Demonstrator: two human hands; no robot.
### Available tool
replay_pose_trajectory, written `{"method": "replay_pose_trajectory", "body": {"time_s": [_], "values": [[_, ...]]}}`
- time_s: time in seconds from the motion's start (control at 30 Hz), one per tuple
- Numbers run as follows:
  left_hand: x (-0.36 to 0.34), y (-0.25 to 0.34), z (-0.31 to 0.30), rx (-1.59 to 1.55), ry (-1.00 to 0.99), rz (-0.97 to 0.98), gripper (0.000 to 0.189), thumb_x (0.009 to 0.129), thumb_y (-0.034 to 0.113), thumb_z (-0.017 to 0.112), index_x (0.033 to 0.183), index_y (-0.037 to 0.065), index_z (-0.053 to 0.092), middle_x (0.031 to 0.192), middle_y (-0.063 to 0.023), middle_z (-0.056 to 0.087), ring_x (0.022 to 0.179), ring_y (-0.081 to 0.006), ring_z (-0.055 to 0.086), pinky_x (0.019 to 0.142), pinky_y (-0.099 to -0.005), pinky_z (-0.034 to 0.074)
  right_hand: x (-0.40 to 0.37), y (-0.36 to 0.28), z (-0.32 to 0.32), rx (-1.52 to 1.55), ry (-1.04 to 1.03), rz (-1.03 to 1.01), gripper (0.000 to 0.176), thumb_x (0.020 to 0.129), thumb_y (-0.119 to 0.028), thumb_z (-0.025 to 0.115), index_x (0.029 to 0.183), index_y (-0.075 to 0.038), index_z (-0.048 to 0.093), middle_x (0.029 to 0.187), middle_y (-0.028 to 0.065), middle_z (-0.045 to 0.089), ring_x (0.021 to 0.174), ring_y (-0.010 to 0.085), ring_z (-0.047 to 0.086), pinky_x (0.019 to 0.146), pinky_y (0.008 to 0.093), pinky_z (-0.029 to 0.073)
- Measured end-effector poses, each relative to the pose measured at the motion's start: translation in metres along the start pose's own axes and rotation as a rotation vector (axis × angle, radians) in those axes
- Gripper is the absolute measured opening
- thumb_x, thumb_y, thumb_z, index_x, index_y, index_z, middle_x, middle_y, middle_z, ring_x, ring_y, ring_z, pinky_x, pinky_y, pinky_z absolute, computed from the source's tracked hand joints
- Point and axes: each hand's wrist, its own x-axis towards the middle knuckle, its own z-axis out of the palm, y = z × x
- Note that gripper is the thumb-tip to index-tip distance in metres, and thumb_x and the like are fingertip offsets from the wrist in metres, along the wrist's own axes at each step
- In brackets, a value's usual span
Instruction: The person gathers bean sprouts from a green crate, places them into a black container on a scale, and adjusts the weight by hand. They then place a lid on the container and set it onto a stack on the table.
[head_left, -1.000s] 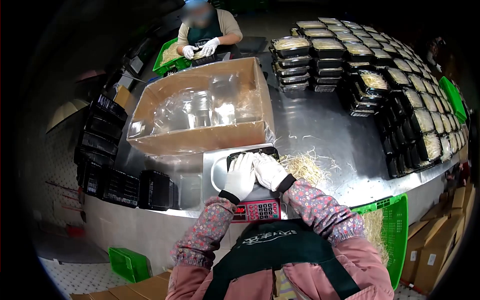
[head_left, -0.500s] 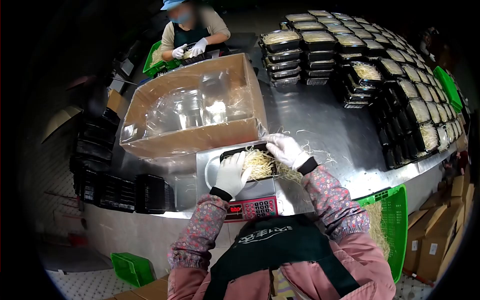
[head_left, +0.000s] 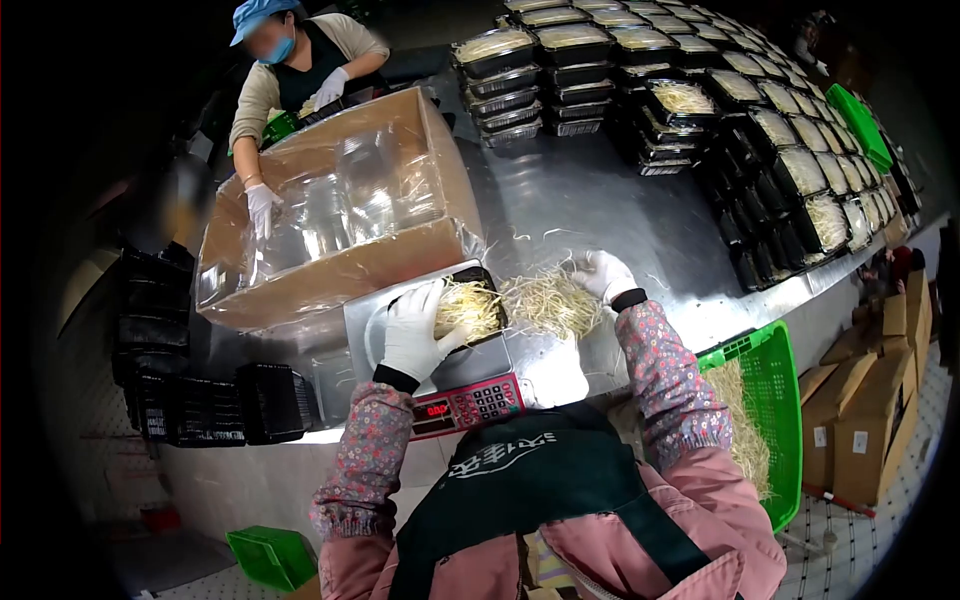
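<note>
A black plastic tray (head_left: 492,352) heaped with pale bean sprouts (head_left: 468,308) sits on a weighing scale (head_left: 365,318) with a red display panel. My left hand (head_left: 412,335), in a white glove, grips the tray's left end, with the thumb against the sprouts. To the right of the tray, a loose pile of bean sprouts (head_left: 552,302) lies on the metal table. My right hand (head_left: 604,277), also gloved, is at the right edge of this pile. Its fingers are curled on the strands, and the fingertips are partly hidden.
Behind the scale stands a cardboard box (head_left: 340,265) of clear plastic lids. A co-worker's gloved hand (head_left: 262,208) reaches into it. Stacks of filled trays (head_left: 580,75) fill the back right. Empty black trays (head_left: 270,400) stand left. A green crate (head_left: 785,420) of sprouts is at my right.
My right hand has moved from the tray's far edge to the loose pile on the right. My left hand stays at the tray. The co-worker's hand has reached into the box. The view has shifted.
</note>
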Motion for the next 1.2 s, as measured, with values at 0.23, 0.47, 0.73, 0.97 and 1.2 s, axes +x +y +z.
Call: {"method": "replay_pose_trajectory", "body": {"time_s": [0.23, 0.47, 0.73, 0.97, 1.2], "values": [[0.005, -0.008, 0.017, -0.038, -0.130, -0.078, 0.067, 0.076, 0.037, 0.077, 0.132, 0.008, 0.055, 0.122, -0.0134, 0.057, 0.113, -0.0347, 0.051, 0.099, -0.0453, 0.041, -0.010, 0.027, 0.075, -0.335, 0.041, 0.171, 0.082, 0.070, -0.055, 0.079, 0.131, -0.004, 0.059, 0.149, 0.0192, 0.042, 0.135, 0.0367, 0.042, 0.109, 0.0416, 0.039], [0.004, -0.008, 0.020, -0.022, -0.086, -0.052, 0.068, 0.076, 0.041, 0.077, 0.130, 0.006, 0.056, 0.122, -0.0148, 0.057, 0.110, -0.0354, 0.052, 0.096, -0.0460, 0.043, -0.003, 0.040, 0.074, -0.013, 0.075, 0.171, 0.050, 0.068, -0.038, 0.085, 0.102, -0.004, 0.071, 0.125, 0.0172, 0.059, 0.115, 0.0330, 0.054, 0.097, 0.0402, 0.046], [0.002, -0.007, 0.014, -0.040, -0.072, -0.060, 0.072, 0.075, 0.042, 0.078, 0.133, 0.007, 0.054, 0.125, -0.0151, 0.058, 0.114, -0.0353, 0.052, 0.098, -0.0463, 0.042, -0.005, 0.035, 0.061, -0.044, -0.046, 0.030, 0.055, 0.074, -0.037, 0.080, 0.115, -0.004, 0.068, 0.107, 0.0226, 0.069, 0.104, 0.0376, 0.065, 0.091, 0.0444, 0.051], [-0.017, -0.010, 0.009, -0.184, 0.065, -0.166, 0.046, 0.089, 0.024, 0.067, 0.127, 0.001, 0.057, 0.130, -0.0193, 0.058, 0.119, -0.0374, 0.054, 0.102, -0.0434, 0.043, -0.005, 0.048, 0.065, 0.133, 0.057, 0.143, 0.037, 0.078, -0.038, 0.077, 0.098, -0.007, 0.075, 0.096, 0.0189, 0.071, 0.092, 0.0333, 0.068, 0.082, 0.0416, 0.052], [-0.030, -0.012, 0.020, -0.400, 0.225, -0.256, 0.038, 0.092, 0.014, 0.061, 0.127, -0.001, 0.058, 0.132, -0.0217, 0.057, 0.125, -0.0366, 0.052, 0.107, -0.0410, 0.040, -0.019, 0.024, 0.018, 0.147, 0.174, 0.047, 0.026, 0.077, -0.018, 0.083, 0.095, -0.002, 0.075, 0.079, 0.0072, 0.072, 0.073, 0.0134, 0.065, 0.071, 0.0301, 0.053]]}}
